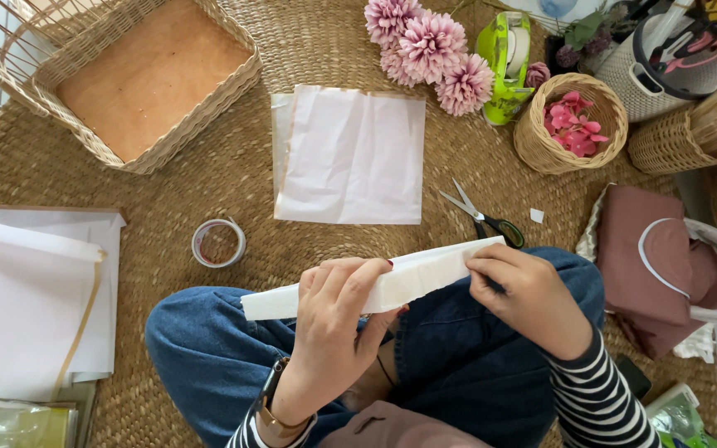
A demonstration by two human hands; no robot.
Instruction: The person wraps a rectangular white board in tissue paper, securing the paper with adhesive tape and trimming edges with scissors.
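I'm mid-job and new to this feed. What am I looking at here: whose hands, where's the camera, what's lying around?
One camera, worn on a person's head, looks down at their lap; they sit on a woven mat. The left hand and right hand hold a folded white paper strip between them. On the mat lie scissors, a tape roll, a flat pale pink sheet, pink flowers, a square basket and white paper sheets.
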